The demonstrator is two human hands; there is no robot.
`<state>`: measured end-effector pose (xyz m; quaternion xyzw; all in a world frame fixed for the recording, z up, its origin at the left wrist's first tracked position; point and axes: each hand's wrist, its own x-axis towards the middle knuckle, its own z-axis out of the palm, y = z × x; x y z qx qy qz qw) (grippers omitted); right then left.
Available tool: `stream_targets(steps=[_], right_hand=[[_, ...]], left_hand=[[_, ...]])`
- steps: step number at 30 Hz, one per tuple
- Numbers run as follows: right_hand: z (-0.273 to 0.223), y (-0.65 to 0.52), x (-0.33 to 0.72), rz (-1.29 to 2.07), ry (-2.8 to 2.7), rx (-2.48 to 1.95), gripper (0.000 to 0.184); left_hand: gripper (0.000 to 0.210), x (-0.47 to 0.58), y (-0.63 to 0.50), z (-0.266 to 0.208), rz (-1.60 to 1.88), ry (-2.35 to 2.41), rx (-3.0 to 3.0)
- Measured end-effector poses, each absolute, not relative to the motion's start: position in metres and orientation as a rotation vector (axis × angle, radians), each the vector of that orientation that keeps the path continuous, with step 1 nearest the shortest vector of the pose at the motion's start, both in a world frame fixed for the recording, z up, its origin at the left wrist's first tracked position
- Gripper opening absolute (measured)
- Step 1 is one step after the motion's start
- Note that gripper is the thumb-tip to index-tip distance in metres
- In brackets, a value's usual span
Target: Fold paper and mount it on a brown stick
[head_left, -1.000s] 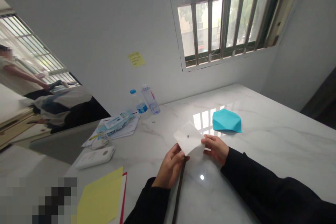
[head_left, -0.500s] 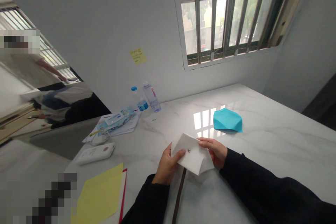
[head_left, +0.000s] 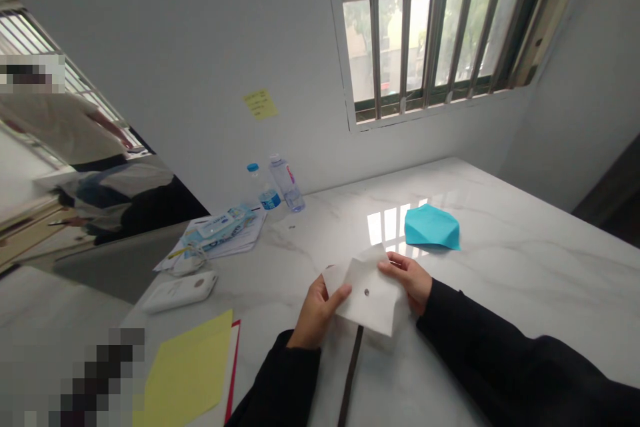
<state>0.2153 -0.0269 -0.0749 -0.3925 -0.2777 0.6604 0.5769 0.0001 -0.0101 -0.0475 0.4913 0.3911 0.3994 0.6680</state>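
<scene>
Both hands hold a white folded piece of felt-like material (head_left: 370,315) above the near part of the table. It has overlapping flaps and a small round metal snap (head_left: 367,292) in its middle. My left hand (head_left: 320,310) grips its left side, thumb on top and fingers underneath. At the upper right edge, my right hand (head_left: 413,282) pinches it between thumb and fingers. A dark brown strap (head_left: 352,373) hangs from beneath it toward the near edge; where it attaches is hidden. Beyond my right hand lies a turquoise folded piece (head_left: 431,227).
To the left are a yellow sheet (head_left: 187,373) over a red-edged one, a white device (head_left: 181,292), a cable (head_left: 193,259), a wipes pack (head_left: 220,230) on papers and two plastic bottles (head_left: 286,183). A barred window (head_left: 420,40) is behind. Other people (head_left: 70,120) appear far left.
The white piece has turned in my hands; its flaps now reach higher at the upper right, and its lower edge lies flatter. The strap has swung slightly right. Both hands keep their grip.
</scene>
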Motion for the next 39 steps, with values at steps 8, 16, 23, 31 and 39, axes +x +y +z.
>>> stream_targets(steps=[8,16,23,31,39], right_hand=[[-0.080,-0.022,0.219,1.376,-0.702,-0.984,0.051],[-0.083,-0.019,0.222,1.306,-0.750,-1.022,0.050],[-0.084,-0.016,0.227,1.227,-0.775,-1.066,0.048],[-0.085,-0.013,0.237,1.043,-0.949,-1.210,0.039],[-0.097,-0.006,0.245,0.981,-1.087,-1.339,0.033]], left_hand=[[0.072,-0.003,-0.009,-0.040,0.665,0.825,1.272],[0.074,-0.004,-0.007,-0.041,0.652,0.845,1.248],[0.096,-0.006,-0.002,-0.057,0.683,0.980,1.147],[0.078,0.002,-0.008,-0.049,0.668,1.002,1.177],[0.064,0.000,-0.004,-0.054,0.853,1.134,1.212]])
